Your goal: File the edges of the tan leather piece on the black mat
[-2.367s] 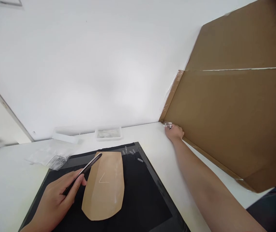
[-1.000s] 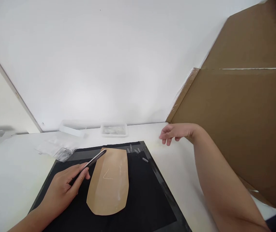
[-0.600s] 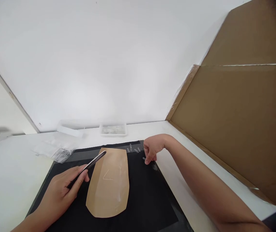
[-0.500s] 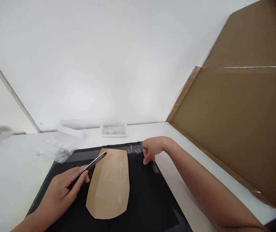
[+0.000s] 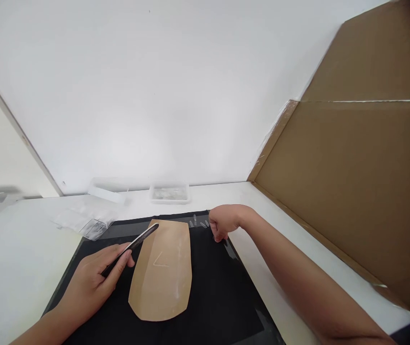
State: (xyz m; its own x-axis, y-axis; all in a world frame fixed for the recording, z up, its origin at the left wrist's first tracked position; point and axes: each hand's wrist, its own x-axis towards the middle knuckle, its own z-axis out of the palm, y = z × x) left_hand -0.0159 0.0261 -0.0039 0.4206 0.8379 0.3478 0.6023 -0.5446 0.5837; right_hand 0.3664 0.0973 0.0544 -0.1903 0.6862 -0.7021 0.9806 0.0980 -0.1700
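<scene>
My left hand [image 5: 99, 275] is closed round a slim dark tool [image 5: 142, 238] with a pale edge, its tip over the upper part of a tan sheet [image 5: 163, 287]. That sheet, marked with a light angled line, lies on a black mat [image 5: 219, 292]. At the mat's top right corner, my right hand [image 5: 222, 223] has its fingers curled down and pressed together; what they hold, if anything, is hidden. Just left of it lie several small clear pieces [image 5: 204, 224].
A shallow clear tray [image 5: 169, 200] of small items stands behind the mat. Crumpled clear plastic bags [image 5: 95, 227] lie at the back left, near a white box [image 5: 107, 194]. Tall cardboard [image 5: 363, 191] stands along the right side.
My right hand has shifted slightly left, and its fingertips have drawn in closer together. My left hand still holds the dark tool in nearly the same place.
</scene>
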